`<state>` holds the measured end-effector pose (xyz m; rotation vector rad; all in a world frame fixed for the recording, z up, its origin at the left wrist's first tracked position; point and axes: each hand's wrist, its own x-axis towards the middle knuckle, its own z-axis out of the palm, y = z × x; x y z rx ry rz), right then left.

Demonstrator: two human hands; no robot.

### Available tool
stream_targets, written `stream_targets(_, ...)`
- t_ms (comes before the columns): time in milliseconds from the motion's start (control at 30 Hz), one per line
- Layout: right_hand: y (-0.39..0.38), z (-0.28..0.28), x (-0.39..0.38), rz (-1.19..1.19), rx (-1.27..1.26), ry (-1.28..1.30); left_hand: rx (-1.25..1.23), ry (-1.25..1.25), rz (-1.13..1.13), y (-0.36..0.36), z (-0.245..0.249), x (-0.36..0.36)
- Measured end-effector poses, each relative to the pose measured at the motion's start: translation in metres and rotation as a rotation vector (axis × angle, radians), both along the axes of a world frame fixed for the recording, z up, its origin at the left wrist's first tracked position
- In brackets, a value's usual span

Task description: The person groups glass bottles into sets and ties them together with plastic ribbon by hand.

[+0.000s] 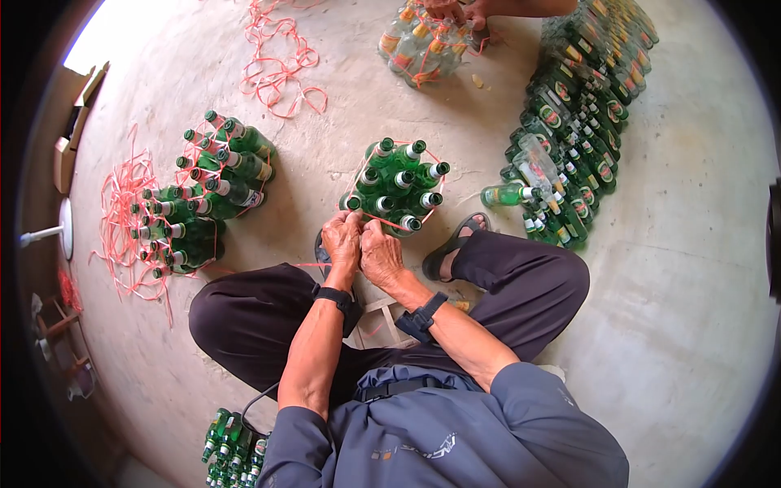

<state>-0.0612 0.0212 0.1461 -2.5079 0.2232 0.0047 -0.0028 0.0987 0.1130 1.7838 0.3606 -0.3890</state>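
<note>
A cluster of upright green glass bottles [389, 180] stands on the floor between my feet. Pink plastic twine [382, 220] runs around the bottle necks. At the near left side of the cluster, my left hand [342, 238] pinches the twine. Right beside it, my right hand [379, 254] is also closed on the twine, the two hands almost touching. The fingertips of both are partly hidden behind the knuckles. A loose tail of twine extends left from under my left wrist.
Tied bottle bundles [232, 167] and tangled pink twine [126, 211] lie to the left. Stacked bottles [582, 146] line the right, with a single green bottle [504, 195] beside them. At the top, another person's hands [464, 11] work at clear bottles [419, 50].
</note>
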Motion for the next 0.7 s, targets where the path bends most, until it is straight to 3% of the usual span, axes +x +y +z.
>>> stream_targets(133, -0.002, 0.005, -0.002, -0.025, 0.024, -0.014, -0.138, 0.065, 0.044, 0.0, -0.003, 0.001)
stream_targets(200, -0.003, 0.005, -0.004, -0.046, 0.018, 0.036, -0.388, 0.167, 0.075, 0.003, -0.004, 0.001)
stream_targets(300, -0.006, -0.001, -0.006, -0.117, 0.051, 0.122, -0.536, 0.249, 0.121, 0.005, -0.007, -0.002)
stream_targets(533, -0.009, 0.0, -0.005, -0.194, 0.139, 0.151, -0.561, 0.291, 0.094, 0.006, -0.003, 0.0)
stream_targets(700, -0.012, -0.004, -0.008, -0.165, 0.111, 0.191, -0.741, 0.376, 0.17, 0.003, -0.001, -0.002)
